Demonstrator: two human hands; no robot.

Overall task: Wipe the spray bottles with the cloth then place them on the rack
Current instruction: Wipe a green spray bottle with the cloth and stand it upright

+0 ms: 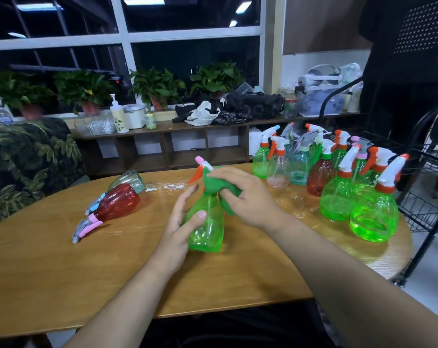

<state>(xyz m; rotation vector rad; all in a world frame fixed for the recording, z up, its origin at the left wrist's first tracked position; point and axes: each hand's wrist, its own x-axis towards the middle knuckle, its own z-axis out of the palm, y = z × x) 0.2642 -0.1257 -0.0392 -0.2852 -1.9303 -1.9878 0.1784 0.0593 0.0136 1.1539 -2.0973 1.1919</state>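
Spray bottles (326,177) crowd the right side of the wooden table (62,272), beside the black wire rack (419,209). No bottle shows on its visible shelves, so racking seems unstarted. Two more bottles (117,204) lie toppled at left. Mid-table, the left hand (177,229) grips an upright green bottle (208,232) while the right hand (243,197) clamps the green cloth (213,184) around its neck.

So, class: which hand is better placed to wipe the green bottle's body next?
Right, probably. The left hand is busy holding the green bottle by its body, while the right hand grips the green cloth at the neck, just above the part to wipe.
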